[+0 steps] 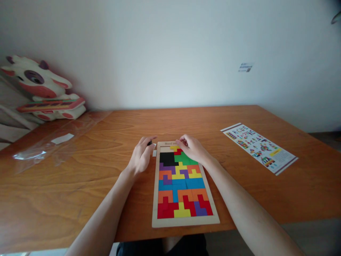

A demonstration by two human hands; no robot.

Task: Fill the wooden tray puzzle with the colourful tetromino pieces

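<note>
Puzzle board [186, 221] lies flat on counter [80, 199], betw. our forearms, near end just short of the front edge. Mostly filled w/ coloured blocks; a bare pale strip [165, 149] shows top L, beyond the black blocks [167, 159]. Our R hand [193, 147] is over the far R corner, fingers bent & bunched close together by the far rim; whether they grip a block, we can't make out. Our L hand [140, 154] is just off the board's L side, thumb & forefinger curved w/ slight gap, dark item [149, 143] betw. them; pinched or merely behind, we can't say. Small white bits [154, 153] lie near those fingertips. Risks, our est.: (a) R fingers pressing sideways could tip the yellow block [173, 148] or red block [177, 152] out of line; (b) L hand swinging in low could knock the white bits away; (c) board seems unsecured, so a firm pull toward us might slide it past the counter edge; (d) R palm sagging could drag the green blocks [183, 159], prob. loose-fitting. Leaflet [258, 147] well apart at R, no hazard.
</note>
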